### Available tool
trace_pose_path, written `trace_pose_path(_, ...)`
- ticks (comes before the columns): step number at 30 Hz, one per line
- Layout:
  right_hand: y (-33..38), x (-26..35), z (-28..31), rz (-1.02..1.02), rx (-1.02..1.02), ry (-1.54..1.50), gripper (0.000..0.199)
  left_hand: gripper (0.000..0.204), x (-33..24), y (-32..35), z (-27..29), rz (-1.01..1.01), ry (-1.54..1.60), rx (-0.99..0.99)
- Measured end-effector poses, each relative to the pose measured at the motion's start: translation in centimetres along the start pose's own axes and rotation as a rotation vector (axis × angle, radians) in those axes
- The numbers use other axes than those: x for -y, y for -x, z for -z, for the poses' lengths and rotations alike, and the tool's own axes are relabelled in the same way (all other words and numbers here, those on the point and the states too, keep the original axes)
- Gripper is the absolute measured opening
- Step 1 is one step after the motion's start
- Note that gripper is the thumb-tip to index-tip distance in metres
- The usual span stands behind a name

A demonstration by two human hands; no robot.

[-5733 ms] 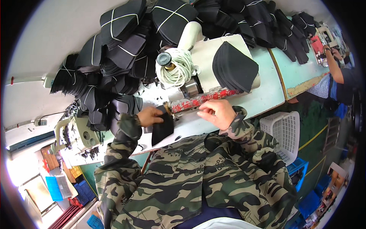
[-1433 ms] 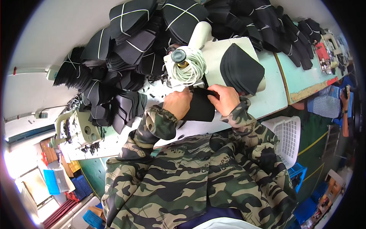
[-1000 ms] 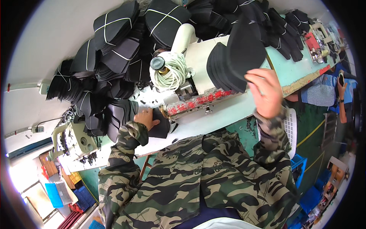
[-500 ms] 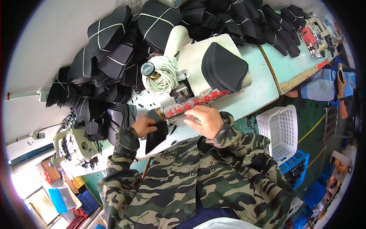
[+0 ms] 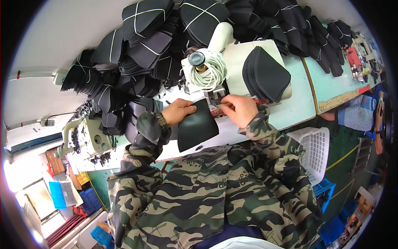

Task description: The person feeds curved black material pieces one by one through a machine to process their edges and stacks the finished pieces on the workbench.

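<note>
My left hand (image 5: 180, 112) is closed on a black panel (image 5: 199, 128), thumb on top, holding its upper left edge over the front of the table. The panel is smooth and slightly curved at its lower side. My right hand (image 5: 239, 110) is just right of the panel, fingers curled together at the working end of a cream sewing machine (image 5: 219, 38); what lies between the fingertips is hidden. A coil of white cord (image 5: 210, 74) hangs on the machine. Right of it, a stack of black rounded panels (image 5: 266, 75) lies on the machine's flat bed.
Tied bundles of black panels (image 5: 145, 20) are heaped along the back and left of the table. Another machine (image 5: 92, 139) stands at the left end. A white basket (image 5: 316, 153) and blue crate (image 5: 325, 189) are at the right. A person (image 5: 357, 113) is at the far right.
My left hand has raised the black panel and turned its broad face up, nearer the machine. My right hand's fingers have curled in at the machine. The view has shifted.
</note>
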State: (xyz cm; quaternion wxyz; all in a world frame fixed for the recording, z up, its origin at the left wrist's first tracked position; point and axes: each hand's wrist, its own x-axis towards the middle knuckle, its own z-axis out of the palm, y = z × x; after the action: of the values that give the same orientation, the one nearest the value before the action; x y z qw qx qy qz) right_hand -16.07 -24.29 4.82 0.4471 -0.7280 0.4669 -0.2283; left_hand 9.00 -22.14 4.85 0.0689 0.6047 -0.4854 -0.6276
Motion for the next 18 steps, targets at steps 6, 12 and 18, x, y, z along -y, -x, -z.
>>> trace_pose_path(6,-0.6,-0.4,1.6,-0.003,0.001,0.044,0.018,0.023,-0.1,-1.6,0.5,-0.025,0.211,0.108)
trace_pose_path(12,-2.7,0.1,1.5,0.204,0.042,0.513,0.036,0.017,-2.3,-2.6,-1.4,-0.068,0.277,0.062)
trace_pose_path(18,-1.0,0.9,2.3,0.060,0.116,0.489,0.024,0.014,-4.5,-1.9,-0.5,0.075,0.341,0.163)
